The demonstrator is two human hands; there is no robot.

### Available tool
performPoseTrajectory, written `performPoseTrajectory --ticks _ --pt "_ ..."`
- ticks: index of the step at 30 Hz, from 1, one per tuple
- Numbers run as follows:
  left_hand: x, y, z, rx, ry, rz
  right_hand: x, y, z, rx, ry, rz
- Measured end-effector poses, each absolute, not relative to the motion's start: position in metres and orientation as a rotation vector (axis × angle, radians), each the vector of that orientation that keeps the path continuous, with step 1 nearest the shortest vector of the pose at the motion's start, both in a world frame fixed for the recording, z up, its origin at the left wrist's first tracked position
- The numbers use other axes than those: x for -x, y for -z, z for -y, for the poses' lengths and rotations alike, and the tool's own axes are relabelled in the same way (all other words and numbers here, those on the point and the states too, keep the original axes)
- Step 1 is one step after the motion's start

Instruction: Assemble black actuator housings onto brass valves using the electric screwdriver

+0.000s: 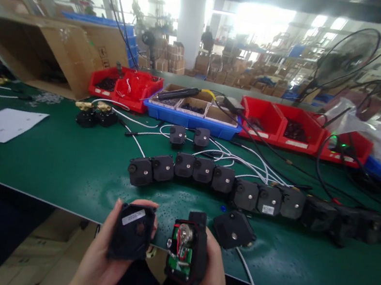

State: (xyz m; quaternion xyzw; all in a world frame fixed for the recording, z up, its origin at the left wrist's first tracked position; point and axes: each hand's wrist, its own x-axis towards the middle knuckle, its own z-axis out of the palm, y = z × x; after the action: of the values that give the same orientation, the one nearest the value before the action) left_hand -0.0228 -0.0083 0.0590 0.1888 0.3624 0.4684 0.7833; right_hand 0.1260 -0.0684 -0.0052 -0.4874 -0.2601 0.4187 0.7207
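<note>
My left hand (100, 257) holds a black square housing cover (132, 232) with a white label on it. My right hand (211, 284) holds the open black motor unit (187, 252), whose green circuit board, red wires and metal gear show. Both are held side by side at the near edge of the green table (61, 164). Just right of my right hand another black unit (233, 228) lies on the mat with a white cable trailing off the edge.
A row of several black units (213, 181) with white cables runs across the mat. Behind stand red bins (271, 120), a blue tray (191, 113) with a black tool, two brass-topped parts (96, 113), a white sheet (4, 123), a cardboard box (44, 50) and a fan (345, 57).
</note>
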Motion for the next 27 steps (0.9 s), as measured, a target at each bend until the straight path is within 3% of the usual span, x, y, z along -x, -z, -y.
performPoseTrajectory --ticks 8,19,27 --pt "0.021 -0.059 0.014 -0.434 -0.993 -0.673 -0.128 -0.034 0.066 0.891 -1.354 0.321" --pt "0.008 -0.073 0.028 -0.533 -1.052 -0.954 -0.134 -0.021 0.075 0.952 -1.252 0.614" --pt "0.008 -0.069 0.027 -0.97 -1.119 -1.239 -0.131 -0.038 0.074 1.115 -0.987 0.721"
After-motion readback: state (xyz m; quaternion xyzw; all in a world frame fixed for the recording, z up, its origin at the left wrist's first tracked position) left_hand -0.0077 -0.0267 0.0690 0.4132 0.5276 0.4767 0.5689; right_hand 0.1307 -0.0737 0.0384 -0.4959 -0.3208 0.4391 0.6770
